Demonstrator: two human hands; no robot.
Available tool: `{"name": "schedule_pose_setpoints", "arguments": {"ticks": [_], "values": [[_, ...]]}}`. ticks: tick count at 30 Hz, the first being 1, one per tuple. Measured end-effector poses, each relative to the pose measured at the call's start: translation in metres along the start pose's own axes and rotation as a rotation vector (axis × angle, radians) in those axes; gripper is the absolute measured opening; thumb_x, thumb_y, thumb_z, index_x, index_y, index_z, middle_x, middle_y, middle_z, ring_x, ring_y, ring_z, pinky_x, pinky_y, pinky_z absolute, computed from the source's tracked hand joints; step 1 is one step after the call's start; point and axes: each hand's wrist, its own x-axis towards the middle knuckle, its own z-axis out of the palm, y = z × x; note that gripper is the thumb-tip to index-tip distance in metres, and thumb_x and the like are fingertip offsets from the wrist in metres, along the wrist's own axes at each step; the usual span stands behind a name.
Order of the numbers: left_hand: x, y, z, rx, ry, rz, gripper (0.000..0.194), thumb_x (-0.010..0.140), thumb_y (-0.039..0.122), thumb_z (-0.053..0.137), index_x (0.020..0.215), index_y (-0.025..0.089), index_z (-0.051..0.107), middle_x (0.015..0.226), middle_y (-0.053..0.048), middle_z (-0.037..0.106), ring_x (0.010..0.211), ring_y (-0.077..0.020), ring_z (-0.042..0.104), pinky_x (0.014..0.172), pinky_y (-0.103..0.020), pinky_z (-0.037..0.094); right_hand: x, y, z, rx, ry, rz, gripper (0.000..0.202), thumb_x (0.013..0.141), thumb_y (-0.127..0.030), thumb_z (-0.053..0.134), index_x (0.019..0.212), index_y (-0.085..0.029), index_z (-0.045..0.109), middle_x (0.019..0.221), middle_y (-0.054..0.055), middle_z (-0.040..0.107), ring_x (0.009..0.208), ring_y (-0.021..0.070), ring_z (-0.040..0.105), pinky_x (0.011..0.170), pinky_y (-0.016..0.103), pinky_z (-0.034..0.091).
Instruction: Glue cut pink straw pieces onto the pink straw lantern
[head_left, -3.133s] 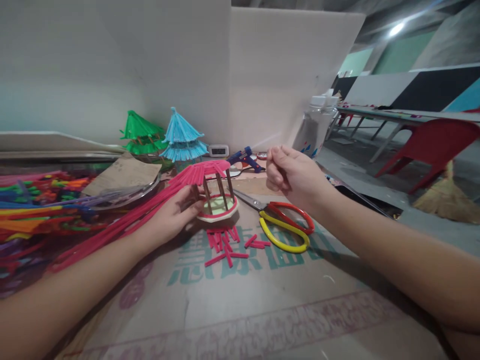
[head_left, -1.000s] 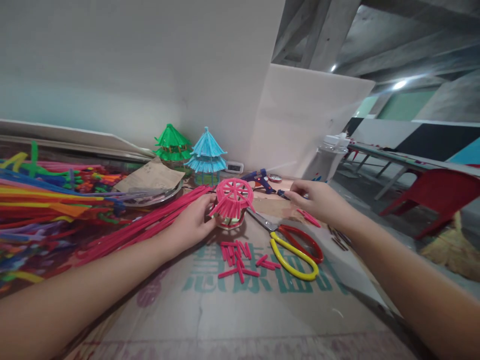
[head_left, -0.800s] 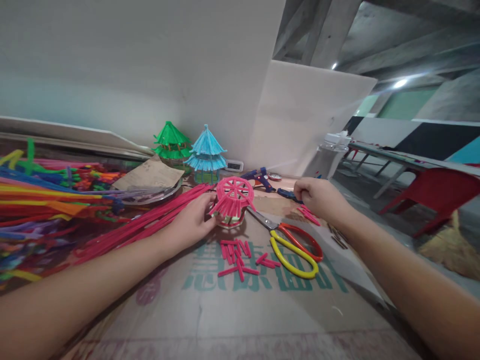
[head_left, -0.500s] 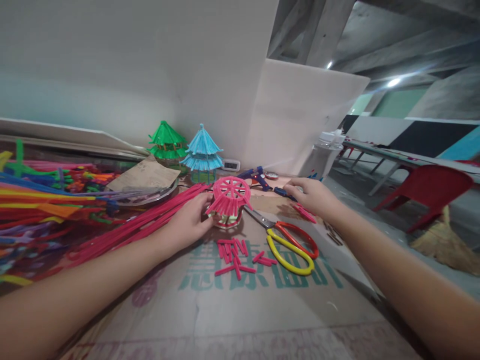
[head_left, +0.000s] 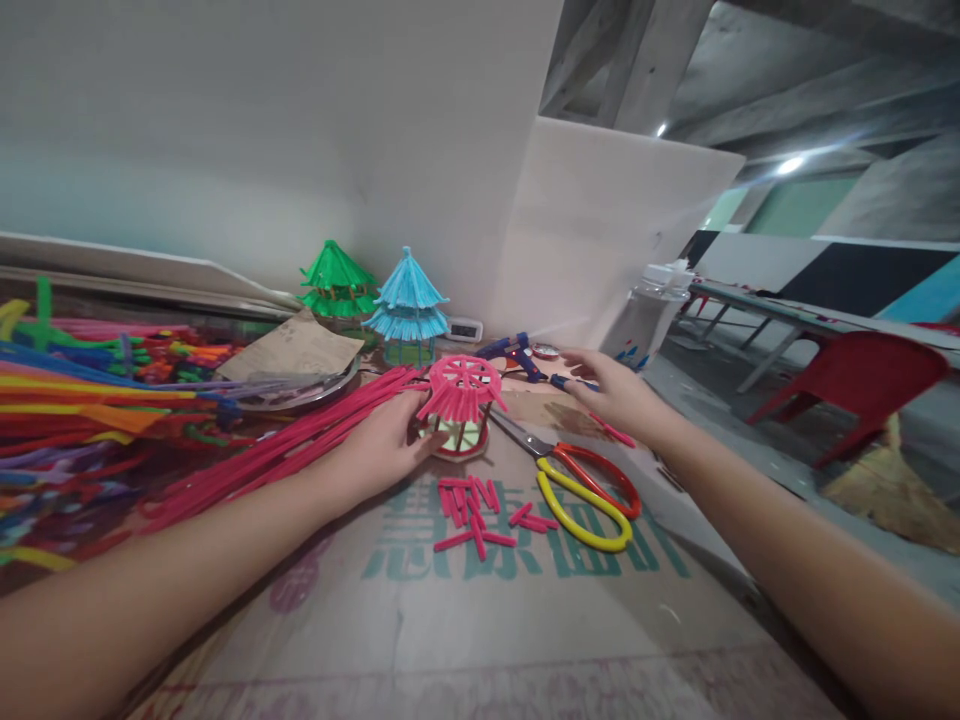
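Observation:
My left hand [head_left: 397,435] is closed on the side of a small pavilion model [head_left: 465,395], with a pink pipe-cleaner roof, thin posts and a pale round base. The model stands upright on the cardboard. My right hand [head_left: 619,395] hovers beside a dark blue-handled tool [head_left: 561,382], its fingers apart; the tool's kind is unclear. Scissors [head_left: 581,485] with one red and one yellow handle lie between my hands, blades toward the model. Several short pink pipe-cleaner pieces [head_left: 472,510] lie in front of it. Behind sits a blue glue gun [head_left: 520,350].
Long pink pipe cleaners [head_left: 277,440] and a multicoloured heap [head_left: 97,430] cover the left side. Green [head_left: 336,280] and blue [head_left: 407,300] pavilion models stand by the wall, near a small digital clock [head_left: 465,329]. A plastic container [head_left: 652,315] stands at right.
My right hand has lifted slightly up and back, and its fingers have spread. The pink model has tilted a little, showing more of its base; my left hand stays on it.

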Motion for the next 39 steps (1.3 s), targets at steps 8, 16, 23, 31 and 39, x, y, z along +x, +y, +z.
{"name": "schedule_pose_setpoints", "arguments": {"ticks": [8, 16, 23, 31, 39], "values": [[0.001, -0.006, 0.002, 0.047, 0.002, -0.017, 0.062, 0.091, 0.065, 0.060, 0.132, 0.019, 0.061, 0.124, -0.016, 0.073, 0.115, -0.0365, 0.069, 0.104, -0.050, 0.053, 0.058, 0.017, 0.041, 0.060, -0.132, 0.145, 0.057, 0.088, -0.028, 0.075, 0.142, -0.015, 0.063, 0.145, 0.018, 0.066, 0.132, 0.0335, 0.063, 0.111, 0.043, 0.049], [0.001, -0.007, 0.003, 0.034, 0.004, -0.017, 0.057, 0.091, 0.061, 0.061, 0.130, 0.018, 0.061, 0.125, -0.016, 0.073, 0.116, -0.0352, 0.070, 0.100, -0.048, 0.055, 0.098, 0.020, 0.088, 0.175, -0.118, 0.303, 0.017, 0.090, -0.026, 0.078, 0.101, -0.014, 0.074, 0.087, 0.006, 0.078, 0.076, 0.0199, 0.073, 0.072, 0.030, 0.057], [0.002, -0.004, 0.001, 0.046, -0.016, -0.014, 0.056, 0.092, 0.060, 0.059, 0.128, 0.018, 0.062, 0.124, -0.016, 0.072, 0.112, -0.0357, 0.070, 0.097, -0.049, 0.056, 0.092, 0.015, 0.087, 0.228, -0.027, 0.391, 0.013, 0.086, -0.021, 0.076, 0.096, -0.014, 0.073, 0.081, 0.007, 0.077, 0.075, 0.0214, 0.073, 0.068, 0.028, 0.054], [0.000, -0.001, 0.001, -0.027, 0.036, 0.015, 0.047, 0.091, 0.048, 0.064, 0.127, 0.018, 0.061, 0.131, -0.014, 0.069, 0.122, -0.0339, 0.066, 0.105, -0.047, 0.053, 0.042, -0.014, 0.046, 0.443, 0.072, 0.303, 0.023, 0.093, -0.028, 0.060, 0.109, -0.017, 0.072, 0.105, 0.011, 0.081, 0.105, 0.0252, 0.076, 0.081, 0.030, 0.057], [0.002, 0.007, -0.005, 0.005, 0.134, -0.015, 0.033, 0.090, 0.037, 0.065, 0.115, 0.016, 0.063, 0.115, -0.012, 0.070, 0.107, -0.0305, 0.066, 0.094, -0.045, 0.053, -0.053, -0.056, 0.030, 0.713, 0.233, 0.117, 0.019, 0.089, -0.042, 0.068, 0.097, -0.024, 0.067, 0.093, 0.004, 0.078, 0.070, 0.0192, 0.072, 0.075, 0.035, 0.060]]}}
